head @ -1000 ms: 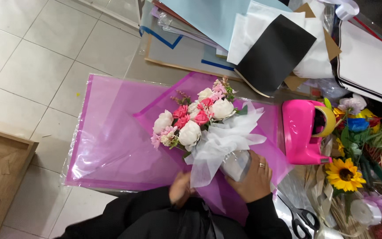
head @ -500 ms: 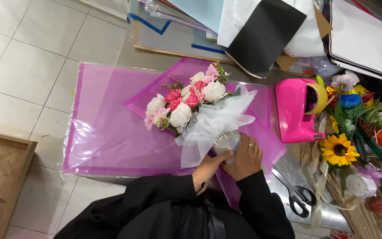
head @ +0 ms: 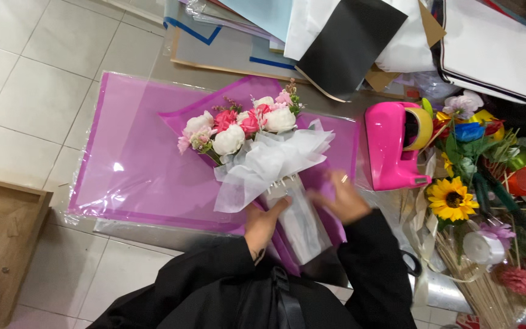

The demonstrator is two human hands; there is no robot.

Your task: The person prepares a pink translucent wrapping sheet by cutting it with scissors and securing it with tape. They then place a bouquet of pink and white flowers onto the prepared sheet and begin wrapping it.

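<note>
The fingers of the left hand (head: 262, 222) are curled around the clear-wrapped stem of the bouquet (head: 251, 143), which lies on the purple wrapping sheet (head: 135, 158). The right hand (head: 343, 198) is blurred, its fingers spread flat on the purple sheet just beside the stem, holding nothing I can see. Near this hand stands a pink tape dispenser (head: 391, 146).

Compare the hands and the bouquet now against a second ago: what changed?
The right hand moved off the white-wrapped bouquet's stem to the right, onto the purple wrapping sheet. The left hand still grips the stem. Bouquet, sheet and pink tape dispenser kept their places on the table.
</note>
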